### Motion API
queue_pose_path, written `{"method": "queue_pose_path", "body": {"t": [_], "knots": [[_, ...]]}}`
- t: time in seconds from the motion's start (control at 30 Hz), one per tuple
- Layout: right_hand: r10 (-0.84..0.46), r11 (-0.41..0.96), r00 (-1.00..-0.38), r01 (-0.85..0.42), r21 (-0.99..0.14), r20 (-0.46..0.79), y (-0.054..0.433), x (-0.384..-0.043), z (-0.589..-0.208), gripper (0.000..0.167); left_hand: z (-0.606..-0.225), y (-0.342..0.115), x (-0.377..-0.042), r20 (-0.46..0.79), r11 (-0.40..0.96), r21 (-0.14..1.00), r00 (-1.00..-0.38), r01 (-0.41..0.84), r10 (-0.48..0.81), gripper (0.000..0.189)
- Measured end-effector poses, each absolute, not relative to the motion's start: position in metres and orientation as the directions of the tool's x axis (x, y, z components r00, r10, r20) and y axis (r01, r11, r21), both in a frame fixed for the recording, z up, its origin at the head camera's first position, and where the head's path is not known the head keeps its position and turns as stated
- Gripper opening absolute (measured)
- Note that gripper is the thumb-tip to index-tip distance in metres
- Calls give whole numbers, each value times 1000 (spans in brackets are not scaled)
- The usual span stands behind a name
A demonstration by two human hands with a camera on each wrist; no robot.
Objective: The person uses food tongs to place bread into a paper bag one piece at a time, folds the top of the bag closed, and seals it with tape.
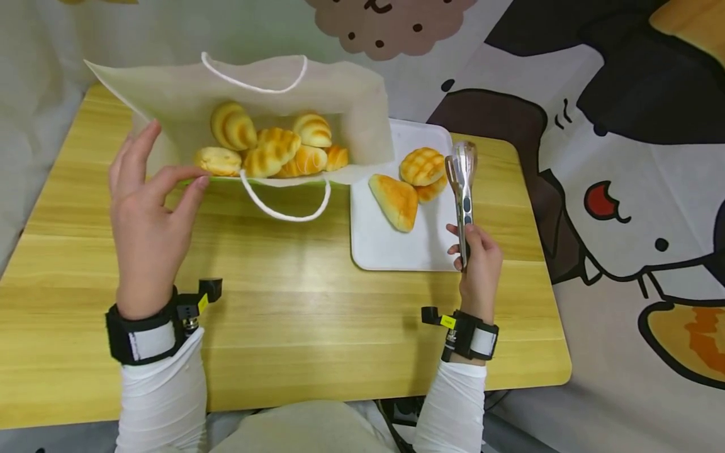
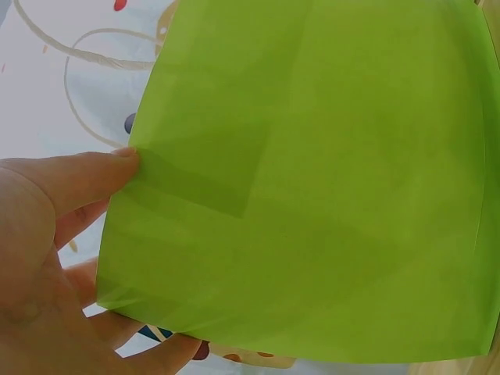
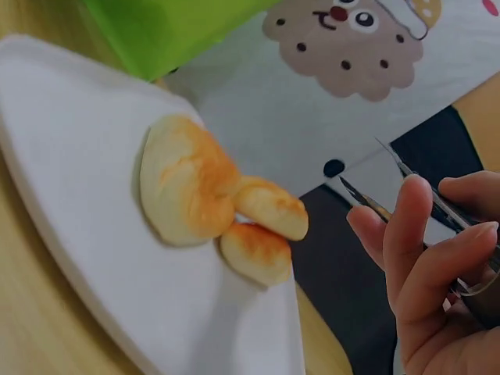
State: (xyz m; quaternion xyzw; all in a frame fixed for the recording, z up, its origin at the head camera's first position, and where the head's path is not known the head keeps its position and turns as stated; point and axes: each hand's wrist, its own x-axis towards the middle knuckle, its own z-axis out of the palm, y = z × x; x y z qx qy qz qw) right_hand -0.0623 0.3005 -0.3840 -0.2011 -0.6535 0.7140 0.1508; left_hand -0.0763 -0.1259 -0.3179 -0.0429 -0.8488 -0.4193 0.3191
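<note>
My left hand [image 1: 150,226] pinches the near rim of a green paper bag [image 2: 312,195] between thumb and forefinger, its other fingers raised by the bag's left side. The bag stands with its mouth wide, pale inside, with white cord handles [image 1: 286,217]. Several bread rolls [image 1: 272,151] lie in it. My right hand [image 1: 481,264] grips metal tongs [image 1: 466,167] over the right edge of a white tray [image 1: 385,251]. Nothing is between the tongs' tips [image 3: 383,173], which stand apart. A triangular bread [image 1: 394,202], a cross-scored bun [image 1: 421,166] and a partly hidden bun [image 1: 433,190] lie on the tray.
The bag and tray stand on a wooden table [image 1: 294,340], the bag's right side overlapping the tray's back left corner in the head view. A cloth [image 1: 595,327] with cartoon prints hangs behind and to the right. Both wrists wear camera straps [image 1: 141,336].
</note>
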Motion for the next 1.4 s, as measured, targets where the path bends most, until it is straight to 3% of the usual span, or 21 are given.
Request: {"method": "queue_pose_path", "body": {"t": [0.5,0.77,1.1,1.4], "knots": [[556,104,-815,261,-960,-161,313,-77,-397,36,-322,-128,-77,586,646,677,-788,352,-186,11],[569,167,-809,292,-942,-151,316,-84,-401,37,-317,-127,-76,636,682,616,-760,394,-135,14],[525,221,-833,333,-917,-176,315,-89,-403,42,-318,-127,-76,601,648,665,-781,371,-171,12],[459,387,-880,322,-864,-123,306,-103,-397,42,-303,-119,-70,622,659,643,-768,391,-152,10]]}}
